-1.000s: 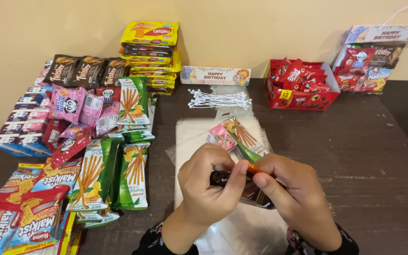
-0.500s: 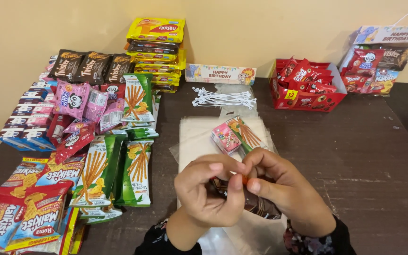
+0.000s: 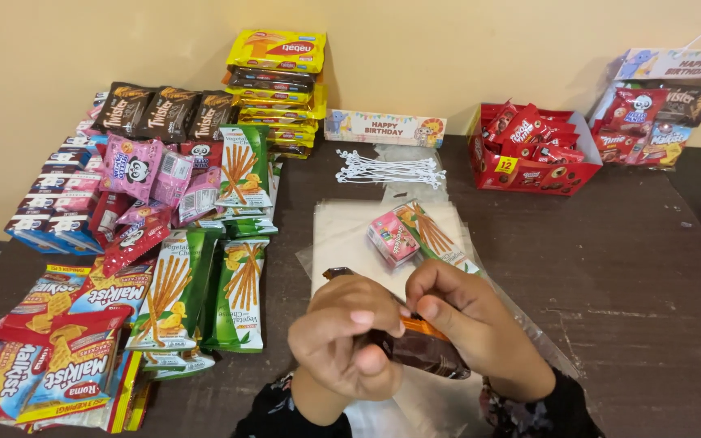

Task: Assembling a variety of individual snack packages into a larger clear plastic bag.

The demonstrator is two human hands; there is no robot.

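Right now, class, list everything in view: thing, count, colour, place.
dark brown wooden table: one, under everything
green stick-snack packs: several, left
red-and-blue cracker packs: several, near left
yellow wafer stack: one, back wall
red cardboard box of red sachets: one, back right
white ties: a bunch, centre back
clear plastic bags: a pile, centre
dark brown snack packet: one, in both hands
left hand, right hand: fingers pinching it

Dark snack packet (image 3: 423, 353) mostly hidden behind both hands, left hand (image 3: 342, 341) motion-blurred, cracker packs (image 3: 10, 389) cut off at left edge
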